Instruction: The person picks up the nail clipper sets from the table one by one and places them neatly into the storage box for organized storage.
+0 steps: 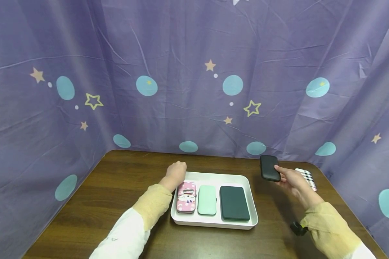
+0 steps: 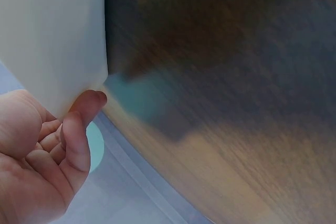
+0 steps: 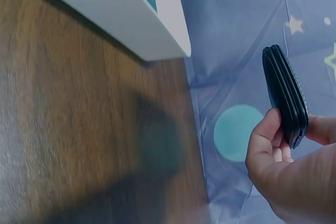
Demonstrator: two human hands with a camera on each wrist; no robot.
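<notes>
My left hand point(image 1: 176, 174) grips the far left corner of a white tray point(image 1: 214, 225), its fingers curled at the rim in the left wrist view. Inside the tray lie a pink patterned case point(image 1: 186, 205), a mint green case point(image 1: 207, 199) and a larger dark green case point(image 1: 234, 203), side by side. To the right of the tray, my right hand point(image 1: 295, 182) pinches a small black case point(image 1: 269, 168) by its edge, off the table. The right wrist view shows the layered edge of this black case point(image 3: 286, 95) between thumb and fingers.
A white case with black plaid stripes point(image 1: 306, 178) lies on the table's right side, partly behind my right hand. The brown wooden table point(image 1: 116, 201) meets a purple curtain point(image 1: 188, 118) with stars and dots at the back and sides.
</notes>
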